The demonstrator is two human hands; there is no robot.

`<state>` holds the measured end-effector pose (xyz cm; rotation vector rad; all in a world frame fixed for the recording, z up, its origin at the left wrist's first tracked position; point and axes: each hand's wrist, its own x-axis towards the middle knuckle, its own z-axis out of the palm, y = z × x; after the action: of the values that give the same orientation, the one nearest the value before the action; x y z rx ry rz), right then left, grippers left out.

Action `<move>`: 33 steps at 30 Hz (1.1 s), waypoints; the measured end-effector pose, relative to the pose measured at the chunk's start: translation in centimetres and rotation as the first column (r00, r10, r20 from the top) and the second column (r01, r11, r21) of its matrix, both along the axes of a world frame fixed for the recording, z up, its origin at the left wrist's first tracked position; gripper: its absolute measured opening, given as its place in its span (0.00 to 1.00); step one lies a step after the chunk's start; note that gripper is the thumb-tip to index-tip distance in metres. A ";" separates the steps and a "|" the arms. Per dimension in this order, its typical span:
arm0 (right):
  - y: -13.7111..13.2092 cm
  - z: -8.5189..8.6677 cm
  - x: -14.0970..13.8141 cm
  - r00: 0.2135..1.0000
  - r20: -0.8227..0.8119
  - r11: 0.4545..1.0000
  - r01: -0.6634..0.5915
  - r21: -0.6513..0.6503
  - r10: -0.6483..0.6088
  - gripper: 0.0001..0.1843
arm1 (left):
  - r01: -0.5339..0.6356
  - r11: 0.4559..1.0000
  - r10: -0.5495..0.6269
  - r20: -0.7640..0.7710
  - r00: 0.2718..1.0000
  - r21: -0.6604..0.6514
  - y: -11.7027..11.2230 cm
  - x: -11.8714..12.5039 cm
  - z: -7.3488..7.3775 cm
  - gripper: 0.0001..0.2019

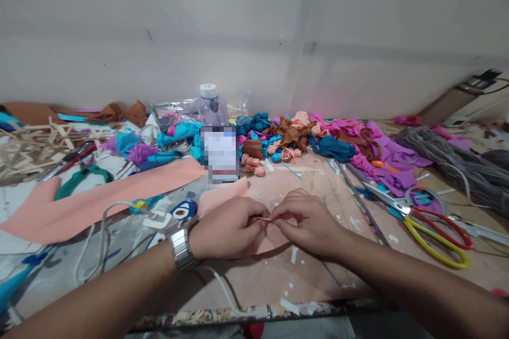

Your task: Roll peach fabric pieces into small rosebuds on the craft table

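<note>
Low in the middle of the frame, the left hand (228,228), a metal watch on its wrist, and the right hand (308,222) meet fingertip to fingertip, both pinched shut on a thin strip of peach craft foam (265,219) held just above the cluttered counter (318,180). It looks like the rolling stage: the soft, matte strip is being curled between the fingers, and the next turn would seem to call for a tight, even pinch. A long peach foam sheet (99,198) lies flat at left. Small rolled peach foam roses (254,164) sit beyond the hands, before a crumpled heap of blue, brown and purple foam scraps (318,140). Red-and-yellow-handled scissors (433,228) rest at right.
</note>
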<state>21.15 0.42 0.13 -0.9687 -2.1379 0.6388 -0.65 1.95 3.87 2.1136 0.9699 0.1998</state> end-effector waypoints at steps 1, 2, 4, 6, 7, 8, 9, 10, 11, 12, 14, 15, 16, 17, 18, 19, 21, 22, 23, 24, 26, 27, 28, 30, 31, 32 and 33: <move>0.0 0.0 0.0 1.000 -0.001 1.000 -0.003 0.014 0.003 0.12 | 0.002 1.000 -0.002 -0.001 1.000 -0.003 0.0 0.0 0.0 0.13; 0.0 0.0 0.0 1.000 0.000 1.000 -0.006 0.024 0.006 0.12 | 0.004 1.000 -0.004 0.000 1.000 -0.006 0.0 0.0 0.1 0.13; 0.0 0.0 -0.1 1.000 0.000 0.999 -0.010 0.039 0.010 0.13 | 0.011 1.000 -0.011 0.010 1.000 -0.021 0.0 0.0 0.2 0.12; 0.0 0.0 -0.1 1.000 -0.010 0.999 -0.008 0.052 0.009 0.13 | 0.019 0.999 -0.018 0.027 0.999 -0.043 0.0 -0.1 0.4 0.12; 0.0 0.1 -0.1 1.000 -0.016 0.998 -0.007 0.057 0.008 0.12 | 0.021 0.998 -0.019 0.035 0.999 -0.057 0.1 -0.1 0.5 0.12; 0.0 0.1 -0.1 1.000 -0.021 0.998 -0.004 0.063 0.005 0.12 | 0.022 0.997 -0.019 0.042 0.999 -0.071 0.1 -0.1 0.5 0.13; 0.0 0.1 -0.1 1.000 -0.024 0.998 -0.003 0.068 0.005 0.11 | 0.019 0.996 -0.015 0.050 0.999 -0.083 0.1 -0.1 0.6 0.15; 0.0 0.1 -0.1 1.000 -0.023 0.997 -0.003 0.073 0.005 0.10 | 0.015 0.995 -0.010 0.059 0.998 -0.094 0.1 -0.1 0.6 0.17; 0.0 0.1 -0.1 1.000 -0.019 0.997 -0.004 0.079 0.006 0.10 | 0.010 0.995 -0.003 0.069 0.998 -0.104 0.1 -0.1 0.6 0.18; 0.0 0.1 -0.1 1.000 -0.018 0.996 -0.005 0.086 0.007 0.10 | 0.005 0.994 0.004 0.080 0.997 -0.112 0.2 -0.1 0.5 0.19; 0.0 0.1 -0.1 1.000 -0.018 0.995 -0.011 0.100 0.013 0.11 | -0.006 0.992 0.019 0.103 0.994 -0.125 0.2 -0.1 0.2 0.19; -0.1 0.1 -0.1 1.000 -0.019 0.995 -0.015 0.104 0.017 0.11 | -0.013 0.991 0.028 0.114 0.993 -0.133 0.2 -0.2 0.0 0.19; -0.1 0.1 0.0 1.000 -0.020 0.994 -0.017 0.105 0.019 0.11 | -0.018 0.990 0.035 0.122 0.992 -0.143 0.3 -0.2 -0.2 0.18; -0.1 0.1 0.0 1.000 -0.019 0.994 -0.018 0.106 0.021 0.11 | -0.021 0.988 0.041 0.129 0.991 -0.154 0.3 -0.2 -0.3 0.18; -0.1 0.1 0.0 1.000 -0.018 0.994 -0.020 0.107 0.022 0.11 | -0.023 0.986 0.045 0.134 0.990 -0.163 0.3 -0.2 -0.4 0.17; -0.1 0.1 0.0 1.000 -0.017 0.994 -0.020 0.110 0.022 0.10 | -0.024 0.986 0.047 0.140 0.989 -0.168 0.3 -0.2 -0.5 0.17; -0.2 0.1 0.0 1.000 -0.016 0.993 -0.020 0.114 0.022 0.09 | -0.018 0.986 0.043 0.150 0.988 -0.168 0.3 -0.2 -0.4 0.18; -0.2 0.1 0.0 1.000 -0.014 0.993 -0.021 0.113 0.023 0.09 | -0.016 0.985 0.042 0.152 0.987 -0.169 0.2 -0.2 -0.4 0.19; -0.2 0.1 0.0 1.000 -0.012 0.994 -0.022 0.109 0.023 0.09 | -0.015 0.985 0.042 0.154 0.987 -0.175 0.2 -0.2 -0.3 0.18; -0.2 0.1 0.0 1.000 -0.008 0.995 -0.022 0.102 0.023 0.09 | -0.016 0.983 0.044 0.152 0.987 -0.183 0.1 -0.1 -0.3 0.18; -0.2 0.1 -0.1 1.000 -0.004 0.996 -0.023 0.089 0.023 0.10 | -0.023 0.981 0.053 0.147 0.988 -0.194 0.1 -0.1 -0.3 0.16; -0.2 0.0 -0.1 1.000 -0.002 0.996 -0.024 0.083 0.025 0.10 | -0.029 0.981 0.058 0.146 0.988 -0.191 0.1 0.0 -0.3 0.15; -0.2 0.0 -0.1 1.000 0.000 0.997 -0.025 0.076 0.025 0.09 | -0.033 0.982 0.061 0.148 0.987 -0.184 0.1 0.0 -0.3 0.15; -0.2 0.0 -0.1 1.000 0.001 0.997 -0.029 0.070 0.029 0.09 | -0.039 0.984 0.067 0.156 0.986 -0.176 0.1 0.0 -0.4 0.14; -0.2 0.0 -0.1 1.000 -0.003 0.997 -0.030 0.072 0.030 0.08 | -0.040 0.983 0.070 0.161 0.984 -0.181 0.1 0.0 -0.4 0.15; -0.2 0.0 -0.1 0.999 -0.007 0.997 -0.030 0.076 0.031 0.08 | -0.040 0.981 0.073 0.168 0.983 -0.192 0.1 0.1 -0.4 0.16; -0.2 0.0 -0.1 0.999 -0.012 0.996 -0.031 0.081 0.032 0.08 | -0.038 0.978 0.075 0.174 0.982 -0.204 0.1 0.1 -0.4 0.17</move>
<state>21.07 0.24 0.12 -0.8869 -2.1540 0.5675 -0.59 2.03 3.50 1.8515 0.9035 0.3050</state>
